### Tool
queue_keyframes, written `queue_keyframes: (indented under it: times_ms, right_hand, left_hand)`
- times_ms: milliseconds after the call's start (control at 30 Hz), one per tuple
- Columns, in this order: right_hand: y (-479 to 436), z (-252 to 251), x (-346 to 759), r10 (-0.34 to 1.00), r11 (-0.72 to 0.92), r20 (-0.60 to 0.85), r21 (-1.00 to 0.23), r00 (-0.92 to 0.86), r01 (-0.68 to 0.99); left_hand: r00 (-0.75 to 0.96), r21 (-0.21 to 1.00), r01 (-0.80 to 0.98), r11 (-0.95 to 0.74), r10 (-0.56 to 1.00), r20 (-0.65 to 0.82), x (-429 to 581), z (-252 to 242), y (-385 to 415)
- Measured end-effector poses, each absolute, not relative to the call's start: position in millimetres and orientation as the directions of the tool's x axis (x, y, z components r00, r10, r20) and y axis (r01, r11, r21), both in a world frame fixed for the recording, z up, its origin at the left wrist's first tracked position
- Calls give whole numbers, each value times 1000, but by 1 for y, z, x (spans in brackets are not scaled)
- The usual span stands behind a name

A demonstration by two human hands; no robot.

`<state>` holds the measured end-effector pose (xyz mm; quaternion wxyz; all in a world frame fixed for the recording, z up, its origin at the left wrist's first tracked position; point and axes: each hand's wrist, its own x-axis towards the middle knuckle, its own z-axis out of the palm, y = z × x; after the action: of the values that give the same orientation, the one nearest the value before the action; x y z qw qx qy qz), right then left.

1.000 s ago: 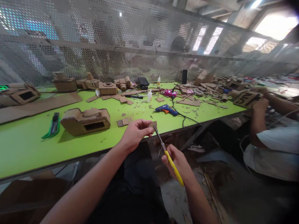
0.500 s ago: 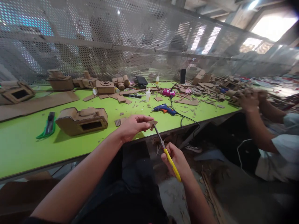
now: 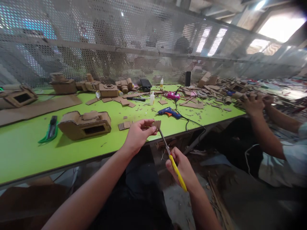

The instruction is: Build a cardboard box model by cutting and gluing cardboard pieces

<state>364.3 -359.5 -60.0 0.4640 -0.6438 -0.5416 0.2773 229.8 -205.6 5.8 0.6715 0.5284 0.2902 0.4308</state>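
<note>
Between the thumb and fingers of my left hand point(image 3: 140, 132) is a small cardboard piece point(image 3: 157, 123), held over the table's front edge. My right hand point(image 3: 182, 167) grips the yellow-handled scissors point(image 3: 177, 171), whose blades reach up to the lower right edge of that piece. Whether the blades are parted there is too small to tell. Left of my left hand, corrugated cardboard scraps point(image 3: 124, 125) lie on the green table point(image 3: 96, 153). Further left stands a cardboard camera body point(image 3: 85, 124) with a dark rectangular opening.
A blue glue gun point(image 3: 169, 112) with a trailing cord lies behind my hands. At the left is a green box cutter point(image 3: 50, 130). Glue bottles point(image 3: 152, 98), cardboard models point(image 3: 108, 90) and offcuts crowd the back. On the right, a co-worker's hands point(image 3: 254, 103) hold cardboard parts.
My left hand has turned the cardboard piece slightly, so it stands more upright by the blade tips. The scissors have barely moved. The co-worker's hands have shifted a little left.
</note>
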Motion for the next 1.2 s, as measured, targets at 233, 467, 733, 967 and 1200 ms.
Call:
queue_keyframes:
  times_ms: [233,467,733,967,1200]
  right_hand:
    - [-357,-64,366,956,-15,126,-881,265,473]
    - [-355,-69,370,955,-10,124,-895,270,446]
    - [-354,-70,365,943,32,144,-936,300,349]
    - [-352,-71,363,944,36,146,-938,296,346]
    - [-352,-69,368,951,29,161,-896,264,443]
  left_hand:
    - [438,980,-201,-14,893,103,227,5,-210]
    - [492,978,-208,3,864,102,230,2,-214]
    - [526,962,-250,113,850,37,224,-2,-207]
    - [582,918,-299,260,812,-41,219,-1,-203]
    - [615,920,-270,283,786,-61,218,0,-196]
